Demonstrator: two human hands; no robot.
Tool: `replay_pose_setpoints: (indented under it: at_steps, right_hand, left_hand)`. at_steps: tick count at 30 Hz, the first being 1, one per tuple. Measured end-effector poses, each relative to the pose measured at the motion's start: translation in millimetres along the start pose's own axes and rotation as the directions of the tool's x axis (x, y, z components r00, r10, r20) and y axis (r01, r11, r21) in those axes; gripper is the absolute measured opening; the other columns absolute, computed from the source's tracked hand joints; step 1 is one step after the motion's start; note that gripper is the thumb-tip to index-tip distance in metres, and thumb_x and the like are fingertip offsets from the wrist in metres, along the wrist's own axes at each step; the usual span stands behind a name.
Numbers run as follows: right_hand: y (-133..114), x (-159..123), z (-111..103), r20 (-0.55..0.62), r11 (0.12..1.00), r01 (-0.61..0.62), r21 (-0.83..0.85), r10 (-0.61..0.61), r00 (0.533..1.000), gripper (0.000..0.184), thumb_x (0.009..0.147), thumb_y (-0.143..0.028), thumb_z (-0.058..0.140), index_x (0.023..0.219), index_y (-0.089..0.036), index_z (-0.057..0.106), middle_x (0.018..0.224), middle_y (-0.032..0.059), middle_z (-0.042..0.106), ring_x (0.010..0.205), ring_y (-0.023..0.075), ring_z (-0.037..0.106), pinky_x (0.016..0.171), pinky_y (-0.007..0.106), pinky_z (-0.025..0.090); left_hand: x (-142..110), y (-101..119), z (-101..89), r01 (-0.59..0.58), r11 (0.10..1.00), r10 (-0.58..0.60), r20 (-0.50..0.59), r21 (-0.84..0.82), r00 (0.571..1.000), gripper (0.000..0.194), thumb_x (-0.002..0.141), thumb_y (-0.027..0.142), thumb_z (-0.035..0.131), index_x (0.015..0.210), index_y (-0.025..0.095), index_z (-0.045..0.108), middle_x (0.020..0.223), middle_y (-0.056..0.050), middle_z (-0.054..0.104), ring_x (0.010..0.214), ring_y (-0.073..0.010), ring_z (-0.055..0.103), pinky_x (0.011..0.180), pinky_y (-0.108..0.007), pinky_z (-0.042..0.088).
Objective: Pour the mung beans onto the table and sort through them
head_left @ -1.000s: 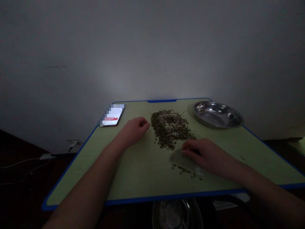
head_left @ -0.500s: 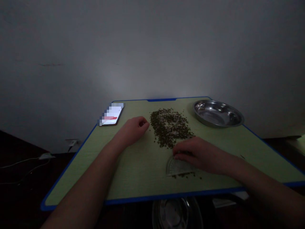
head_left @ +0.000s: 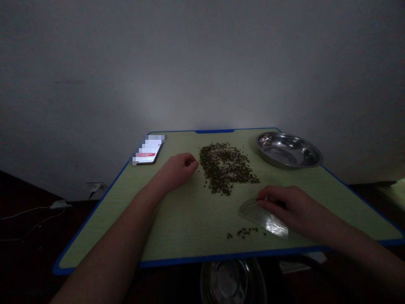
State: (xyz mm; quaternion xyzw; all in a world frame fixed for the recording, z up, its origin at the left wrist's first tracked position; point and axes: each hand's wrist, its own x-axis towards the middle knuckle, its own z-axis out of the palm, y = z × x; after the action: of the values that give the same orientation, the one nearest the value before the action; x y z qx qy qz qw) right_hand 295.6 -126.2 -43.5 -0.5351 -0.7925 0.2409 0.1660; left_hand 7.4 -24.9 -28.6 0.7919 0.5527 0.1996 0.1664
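A spread of small dark green beans, which look like mung beans (head_left: 218, 179), lies mid-table with paler grains among them. My left hand (head_left: 180, 171) rests at the left edge of this spread, its fingers curled closed; what they hold, if anything, is hidden. Between the thumb and fingers of my right hand (head_left: 284, 207) is a clear semicircular protractor (head_left: 264, 219), tilted, with its straight edge toward me. A short row of loose beans (head_left: 247, 232) sits near the front edge, left of the protractor.
A wide steel bowl (head_left: 287, 152) stands at the back right of the green table (head_left: 177, 240). A lit phone (head_left: 147, 150) lies at the back left. Below the front edge is another shiny metal bowl (head_left: 232, 283). A wall closes off the far side.
My right hand has moved right with the protractor, away from the main spread and the small row of beans, and the protractor has turned. My left hand has stayed in place.
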Motion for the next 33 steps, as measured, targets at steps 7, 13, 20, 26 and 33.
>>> replay_pose_setpoints:
  at_steps: [7,13,20,26,33]
  right_hand:
    - [-4.7,-2.1,9.8,0.001,0.999,-0.036,-0.013,0.036,0.999,0.025,0.092,-0.036,0.047,0.086,-0.02,0.065,0.068,0.0014,0.066,0.059,0.0152,0.057,0.054,0.027,0.038]
    - [-16.2,4.7,15.6,0.034,1.0,-0.006,-0.029,0.007,0.999,0.022,0.091,-0.033,0.049,0.085,-0.02,0.066,0.071,0.0016,0.068,0.064,0.0159,0.06,0.058,0.028,0.039]
    - [-23.2,15.3,15.6,0.056,0.993,0.109,-0.034,-0.107,0.993,0.018,0.091,-0.03,0.052,0.088,-0.021,0.068,0.076,0.0021,0.07,0.067,0.0152,0.061,0.06,0.027,0.039]
    - [-28.1,24.2,17.6,0.091,0.981,0.194,-0.031,-0.19,0.977,0.017,0.091,-0.027,0.054,0.087,-0.021,0.069,0.076,0.0017,0.071,0.068,0.0144,0.061,0.062,0.026,0.04]
    - [-29.4,20.5,19.0,0.125,0.978,0.208,-0.014,-0.205,0.971,0.02,0.092,-0.03,0.053,0.089,-0.02,0.07,0.078,0.0025,0.071,0.069,0.0149,0.063,0.063,0.026,0.041]
  left_hand:
    - [0.3,1.0,-0.6,0.021,1.0,-0.021,0.001,-0.013,1.0,0.024,0.082,0.035,0.047,0.076,0.018,0.063,0.074,-0.007,0.068,0.066,-0.0186,0.059,0.06,-0.03,0.041]
    - [-0.5,3.1,-1.5,0.013,1.0,-0.013,0.006,-0.015,1.0,0.024,0.083,0.035,0.046,0.075,0.018,0.062,0.073,-0.006,0.067,0.063,-0.0172,0.057,0.059,-0.03,0.04]
    - [0.0,2.0,-1.4,0.004,1.0,-0.004,0.009,-0.007,1.0,0.024,0.082,0.034,0.046,0.076,0.018,0.063,0.073,-0.006,0.068,0.065,-0.0176,0.057,0.059,-0.03,0.04]
    - [-0.1,0.7,-0.7,0.01,1.0,-0.01,0.01,0.003,1.0,0.024,0.083,0.033,0.046,0.075,0.018,0.063,0.073,-0.006,0.067,0.065,-0.0177,0.057,0.059,-0.03,0.04]
    - [0.3,0.2,0.5,0.002,1.0,-0.002,0.013,0.002,1.0,0.026,0.083,0.035,0.046,0.077,0.017,0.063,0.075,-0.006,0.068,0.065,-0.0177,0.057,0.058,-0.03,0.039]
